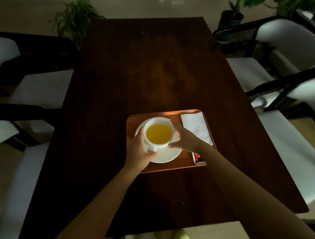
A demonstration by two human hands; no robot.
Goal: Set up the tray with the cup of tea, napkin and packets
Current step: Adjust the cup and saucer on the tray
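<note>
Fingers of my left hand [139, 153] curl around the cup [159, 133]; my right hand [186, 138] hovers spread beside it. Cup stands on its saucer [171, 155] on the tray [174, 165], napkin [197, 128] and packets [197, 158] alongside.

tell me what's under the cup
A white saucer sits under the cup, on the wooden tray. The saucer's centre is hidden by the cup.

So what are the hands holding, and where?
Left hand holds the cup at its handle side; right hand spreads by its other side, contact unclear.
</note>
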